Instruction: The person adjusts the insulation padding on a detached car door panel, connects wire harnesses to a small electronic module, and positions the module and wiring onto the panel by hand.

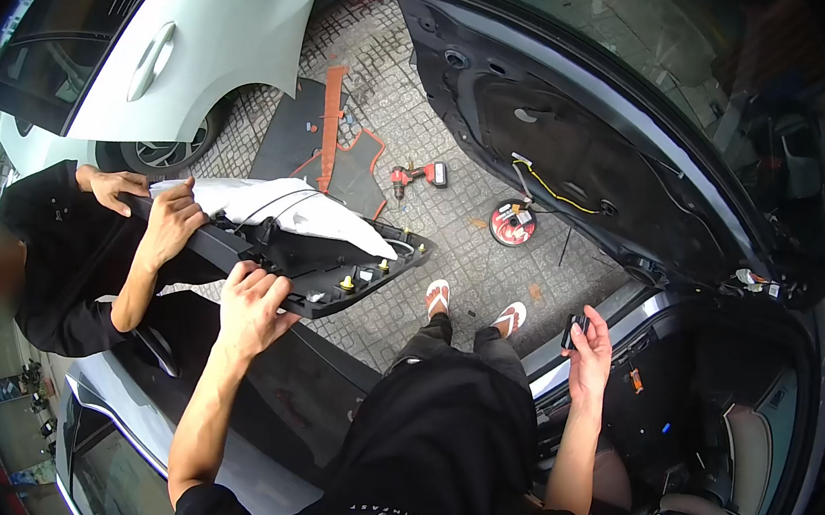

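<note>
Black panel (318,262): left of centre, yellow clips (346,284) along one edge.
Our left hand (255,304): fingers curled over the panel's edge.
Our right hand (588,350): lower right, we hold a small dark piece (571,332) between thumb and fingers.
Co-worker's hands (173,224): left, on the panel's left end.
Red drill (416,174): above centre, on the paving (385,89).

Panel (326,251): black. Clips (346,284): yellow. Sheet (291,205) over panel: white. Handheld piece (575,329): black. Drill (411,172): red and black. Spool (512,223): red, black, white. Strip (332,130): orange. Mat (347,179): dark grey, orange edging. Paving (390,325): grey, small grid pattern. Car (209,48) at upper left: white. Shirt (440,425): black, pale lettering.
</note>
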The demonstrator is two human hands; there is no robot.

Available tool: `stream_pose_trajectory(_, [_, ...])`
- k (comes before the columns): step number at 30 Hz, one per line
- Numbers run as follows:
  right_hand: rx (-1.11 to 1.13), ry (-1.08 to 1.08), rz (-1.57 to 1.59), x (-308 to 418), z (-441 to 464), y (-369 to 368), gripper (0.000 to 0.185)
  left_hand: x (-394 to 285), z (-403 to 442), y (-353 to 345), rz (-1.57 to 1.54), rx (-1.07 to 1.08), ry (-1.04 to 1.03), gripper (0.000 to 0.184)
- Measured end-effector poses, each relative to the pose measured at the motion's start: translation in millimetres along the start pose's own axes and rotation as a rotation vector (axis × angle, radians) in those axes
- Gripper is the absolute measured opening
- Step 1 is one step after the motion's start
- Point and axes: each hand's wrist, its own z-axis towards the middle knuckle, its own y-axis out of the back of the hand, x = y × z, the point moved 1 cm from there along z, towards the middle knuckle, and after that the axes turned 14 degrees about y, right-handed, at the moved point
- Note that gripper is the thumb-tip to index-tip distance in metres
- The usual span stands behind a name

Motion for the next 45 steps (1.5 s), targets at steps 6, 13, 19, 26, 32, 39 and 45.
stream_pose_trajectory(6, [0.187,-0.027,0.069,13.4,1.5,-3.9,0.037,-123.3,-6.0,-38.1,-0.151,0.159,-0.043,0.05])
stream_pose_trajectory(13, [0.361,-0.051,-0.061,-22.8,-17.5,-31.0,0.025,-221.0,-3.2,-51.9,-0.425,0.159,-0.071,0.045])
stream_pose_trajectory(19, [0.386,-0.045,-0.303,-27.8,-4.8,-4.8,0.027,-270.9,-4.3,-80.5,-0.5,0.397,-0.204,0.029])
stream_pose_trajectory(26, [0.208,-0.375,-0.219,-93.7,-0.3,23.9,0.024,-297.3,-11.0,-150.0,-0.637,0.715,-0.358,0.033])
stream_pose_trajectory(32, [0.287,-0.454,-0.298,-130.5,1.1,50.4,0.027,-324.8,-31.0,-196.7,-0.664,0.814,-0.279,0.035])
stream_pose_trajectory(39, [0.569,-0.373,-0.609,-198.9,-7.4,56.0,0.028,-309.7,-54.1,-257.9,-0.564,0.923,-0.254,0.026])
stream_pose_trajectory(45, [0.54,-0.52,-0.66,-245.1,-2.0,43.4,0.024,-298.8,-64.7,-292.8,-0.552,1.017,-0.383,0.024])
